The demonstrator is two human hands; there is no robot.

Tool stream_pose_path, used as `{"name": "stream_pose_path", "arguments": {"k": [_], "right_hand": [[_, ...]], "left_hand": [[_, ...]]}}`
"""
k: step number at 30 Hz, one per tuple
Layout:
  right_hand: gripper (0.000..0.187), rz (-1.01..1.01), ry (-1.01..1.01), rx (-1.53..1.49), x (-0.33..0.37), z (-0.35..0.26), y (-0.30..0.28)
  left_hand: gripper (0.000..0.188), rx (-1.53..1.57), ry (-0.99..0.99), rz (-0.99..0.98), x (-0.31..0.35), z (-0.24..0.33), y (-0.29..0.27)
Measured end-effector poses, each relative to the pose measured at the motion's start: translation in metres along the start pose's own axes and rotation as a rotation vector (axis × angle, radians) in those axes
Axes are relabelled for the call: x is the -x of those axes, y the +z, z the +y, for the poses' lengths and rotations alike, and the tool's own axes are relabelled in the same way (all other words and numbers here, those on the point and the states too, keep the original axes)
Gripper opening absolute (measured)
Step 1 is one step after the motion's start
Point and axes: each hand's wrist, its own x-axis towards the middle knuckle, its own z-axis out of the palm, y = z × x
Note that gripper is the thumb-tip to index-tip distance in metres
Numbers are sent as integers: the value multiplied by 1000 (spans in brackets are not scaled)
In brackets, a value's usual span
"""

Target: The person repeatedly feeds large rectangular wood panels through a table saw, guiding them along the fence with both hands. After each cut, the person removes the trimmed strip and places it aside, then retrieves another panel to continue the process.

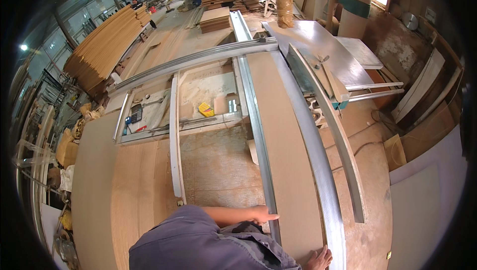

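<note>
Brown panel (288, 136) is laid lengthwise between a metal rail (259, 136) and a grey metal strip (322, 180), apparently being steadied or lined up. Its left edge is met by the left hand (263, 215), one finger extended; its near right edge by the right hand (318, 260), though whether it is gripped cannot be told. Even pressure from both sides is probably called for next.
</note>
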Motion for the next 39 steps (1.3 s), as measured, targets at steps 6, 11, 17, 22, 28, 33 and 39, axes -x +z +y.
{"name": "stream_pose_path", "arguments": {"k": [6, 11, 17, 22, 28, 33, 39], "right_hand": [[47, 12, 17, -216, 24, 9, -3], [30, 182, -53, -244, 60, 20, 4], [21, 114, -180, 70, 97, 96, 81], [27, 105, -161, -2, 102, 104, 96], [31, 72, 9, -94, 113, 81, 39], [27, 288, 18, -173, 111, 70, 17], [35, 307, -37, -226, 83, 84, 16]], "left_hand": [[70, -437, 528, 964, 37, -5, -50], [132, -707, 472, 880, 40, 1, -74], [135, -804, 630, 835, 25, -29, -42], [135, -806, 698, 887, 28, -34, -24], [135, -789, 738, 881, 15, -18, -1], [136, -801, 714, 863, 13, 5, 5], [137, -759, 717, 856, 1, 19, 10]]}}
